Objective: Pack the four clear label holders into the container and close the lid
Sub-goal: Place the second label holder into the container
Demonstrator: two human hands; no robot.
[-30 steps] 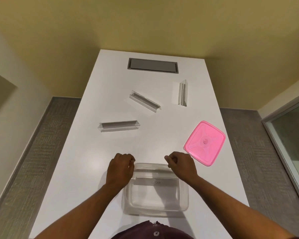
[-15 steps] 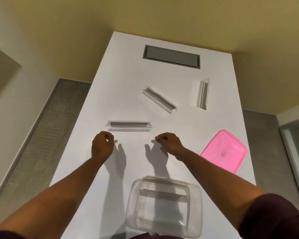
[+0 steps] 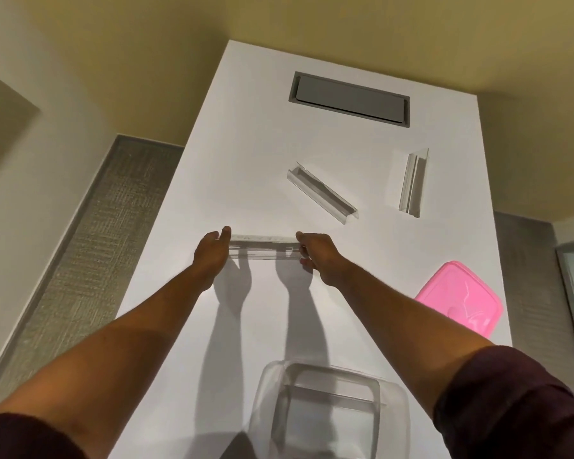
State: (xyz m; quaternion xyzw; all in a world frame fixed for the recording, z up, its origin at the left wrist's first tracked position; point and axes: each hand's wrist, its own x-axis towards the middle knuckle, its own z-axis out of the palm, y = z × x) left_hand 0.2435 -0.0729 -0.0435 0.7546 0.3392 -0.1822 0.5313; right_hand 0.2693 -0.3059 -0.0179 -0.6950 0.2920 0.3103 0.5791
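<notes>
Clear plastic walls of the container (image 3: 325,412) sit nearest, open, with one label holder (image 3: 332,394) already lying inside. Both hands have left it and reached forward: the left hand (image 3: 211,251) and right hand (image 3: 315,255) now pinch opposite ends of a second holder (image 3: 262,248) on the white table (image 3: 186,326). Two holders (image 3: 322,193) (image 3: 411,182) wait farther out; the pink lid (image 3: 461,304) lies off to the right. Packing looks about a quarter done.

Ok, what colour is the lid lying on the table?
Pink: the lid shows best in the head view, near the table's right edge.
</notes>
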